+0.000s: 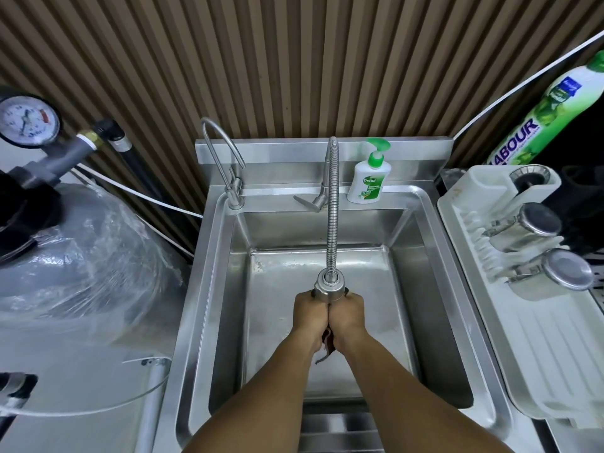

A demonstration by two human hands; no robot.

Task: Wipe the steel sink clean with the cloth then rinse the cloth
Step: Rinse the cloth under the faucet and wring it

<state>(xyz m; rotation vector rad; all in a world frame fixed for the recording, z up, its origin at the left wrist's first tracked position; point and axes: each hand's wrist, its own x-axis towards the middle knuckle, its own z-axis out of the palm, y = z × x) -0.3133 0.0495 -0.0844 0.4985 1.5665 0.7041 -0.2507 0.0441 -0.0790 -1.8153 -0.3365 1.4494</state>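
Over the middle of the steel sink, my left hand and my right hand are pressed together. Both are shut on a dark cloth. Only a small fold and a hanging tail of the cloth show below my wrists. The rest of it is hidden inside my fists. The head of the flexible spray faucet hangs right over my knuckles. I cannot tell whether water is running.
A thin gooseneck tap and a Dettol soap pump stand on the sink's back ledge. A white drying rack with steel cups sits on the right, a green bottle behind it. A wrapped tank with a gauge stands on the left.
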